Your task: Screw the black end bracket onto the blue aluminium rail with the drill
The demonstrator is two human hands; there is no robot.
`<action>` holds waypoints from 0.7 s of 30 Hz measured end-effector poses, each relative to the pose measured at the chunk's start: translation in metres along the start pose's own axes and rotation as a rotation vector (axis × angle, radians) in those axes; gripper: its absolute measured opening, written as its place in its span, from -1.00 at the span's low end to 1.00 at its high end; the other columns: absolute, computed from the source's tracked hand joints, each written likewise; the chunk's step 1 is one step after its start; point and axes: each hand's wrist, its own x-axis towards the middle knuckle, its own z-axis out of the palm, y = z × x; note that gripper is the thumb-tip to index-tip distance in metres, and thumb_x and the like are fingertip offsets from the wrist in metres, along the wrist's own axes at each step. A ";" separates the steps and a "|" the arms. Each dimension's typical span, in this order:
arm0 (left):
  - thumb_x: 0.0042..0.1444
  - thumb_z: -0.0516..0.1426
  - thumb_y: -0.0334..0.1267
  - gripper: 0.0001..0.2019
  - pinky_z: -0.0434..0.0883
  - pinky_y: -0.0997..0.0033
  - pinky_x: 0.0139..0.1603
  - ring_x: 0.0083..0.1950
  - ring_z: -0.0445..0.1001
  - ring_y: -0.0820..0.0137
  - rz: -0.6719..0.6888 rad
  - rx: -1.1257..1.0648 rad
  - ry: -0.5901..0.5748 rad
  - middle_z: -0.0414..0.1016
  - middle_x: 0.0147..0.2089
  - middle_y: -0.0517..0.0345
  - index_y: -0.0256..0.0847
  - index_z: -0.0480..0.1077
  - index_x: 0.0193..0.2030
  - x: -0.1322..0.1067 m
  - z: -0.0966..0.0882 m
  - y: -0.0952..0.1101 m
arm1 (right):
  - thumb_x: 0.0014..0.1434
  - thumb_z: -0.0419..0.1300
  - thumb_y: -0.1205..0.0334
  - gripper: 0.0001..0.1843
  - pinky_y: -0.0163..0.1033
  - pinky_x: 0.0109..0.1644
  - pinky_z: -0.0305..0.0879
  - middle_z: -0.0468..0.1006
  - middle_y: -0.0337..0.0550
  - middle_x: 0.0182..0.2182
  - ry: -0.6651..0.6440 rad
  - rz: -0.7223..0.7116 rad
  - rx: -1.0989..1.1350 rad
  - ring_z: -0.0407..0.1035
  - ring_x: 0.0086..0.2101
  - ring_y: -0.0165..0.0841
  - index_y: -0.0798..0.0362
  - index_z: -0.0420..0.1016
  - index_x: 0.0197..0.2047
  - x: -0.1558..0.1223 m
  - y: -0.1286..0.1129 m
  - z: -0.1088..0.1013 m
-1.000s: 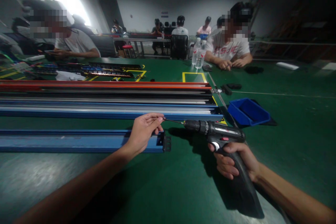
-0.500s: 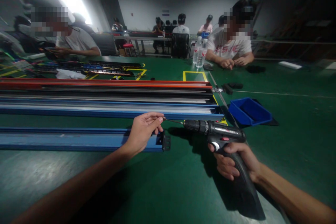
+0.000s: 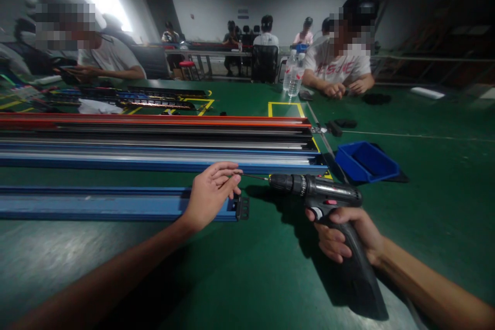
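My right hand is wrapped round the grip of a black cordless drill, whose thin bit points left. My left hand pinches its fingertips together at the tip of that bit; whatever small thing they hold is too small to make out. This hand hovers over the right end of a long blue metal rail that lies on the green table. A black end bracket caps the rail just under my fingers.
Behind lies a stack of long rails in blue, silver, black and red. A blue plastic bin stands to the right. Two water bottles and several seated people are at the far edge.
My hands and the drill keep their pose. The view has tilted slightly, so everything sits a little lower and leftward in the picture.
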 end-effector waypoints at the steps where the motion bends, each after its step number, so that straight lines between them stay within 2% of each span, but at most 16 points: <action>1: 0.09 0.37 -0.14 -0.57 0.43 0.47 -0.48 -0.42 0.57 0.43 0.001 -0.003 -0.003 0.62 0.00 -0.14 -0.29 0.44 0.04 0.001 0.000 0.000 | 0.14 0.18 0.21 -0.64 -0.30 -0.50 0.31 0.31 -0.35 -0.62 0.006 0.000 -0.007 0.12 -0.69 -0.50 0.21 0.53 -0.03 -0.001 -0.001 0.001; 4: 0.20 0.28 -0.10 -0.57 0.49 0.42 -0.34 -0.31 0.60 0.41 0.021 0.011 0.025 0.58 0.08 -0.13 -0.26 0.38 0.12 0.005 -0.002 0.000 | 0.13 0.18 0.20 -0.63 -0.30 -0.50 0.29 0.30 -0.35 -0.62 0.023 -0.016 -0.012 0.12 -0.68 -0.49 0.21 0.54 -0.04 -0.004 -0.003 0.003; 7: 0.31 0.13 -0.07 -0.70 0.50 0.36 -0.21 -0.17 0.58 0.35 0.030 0.117 0.051 0.57 0.01 -0.02 -0.23 0.39 0.05 0.011 -0.010 0.004 | 0.15 0.17 0.21 -0.64 -0.30 -0.48 0.31 0.30 -0.34 -0.61 0.042 -0.043 -0.007 0.14 -0.68 -0.49 0.20 0.55 -0.03 -0.008 -0.010 0.002; 10: 0.30 0.12 -0.11 -0.79 0.46 0.30 -0.08 -0.05 0.53 0.28 0.136 0.481 -0.109 0.57 -0.08 0.06 -0.18 0.47 -0.11 0.017 -0.018 0.010 | 0.15 0.19 0.24 -0.64 -0.28 -0.47 0.36 0.34 -0.31 -0.60 0.004 -0.045 -0.043 0.19 -0.67 -0.48 0.22 0.58 -0.02 -0.012 -0.021 -0.004; 13: 0.24 0.16 -0.16 -0.84 0.42 0.31 -0.10 -0.13 0.51 0.30 0.219 0.755 -0.255 0.58 -0.18 0.11 -0.17 0.51 -0.25 0.020 -0.022 0.012 | 0.15 0.19 0.27 -0.64 -0.26 -0.46 0.41 0.39 -0.27 -0.59 -0.032 -0.035 -0.085 0.24 -0.66 -0.46 0.25 0.58 -0.01 -0.016 -0.034 -0.014; 17: 0.20 0.20 -0.10 -0.79 0.40 0.36 -0.21 -0.29 0.51 0.35 0.085 0.758 -0.351 0.60 -0.33 0.17 -0.17 0.55 -0.31 0.022 -0.023 0.005 | 0.17 0.17 0.32 -0.64 -0.23 -0.43 0.45 0.43 -0.24 -0.58 -0.014 -0.001 -0.095 0.33 -0.64 -0.43 0.26 0.57 0.00 -0.020 -0.046 -0.020; 21: 0.20 0.20 -0.09 -0.77 0.40 0.37 -0.20 -0.29 0.53 0.35 0.060 0.753 -0.387 0.61 -0.36 0.16 -0.18 0.56 -0.34 0.025 -0.024 0.001 | 0.17 0.19 0.34 -0.66 -0.22 -0.42 0.48 0.45 -0.22 -0.57 0.025 0.070 -0.100 0.39 -0.61 -0.40 0.27 0.57 0.00 -0.021 -0.051 -0.021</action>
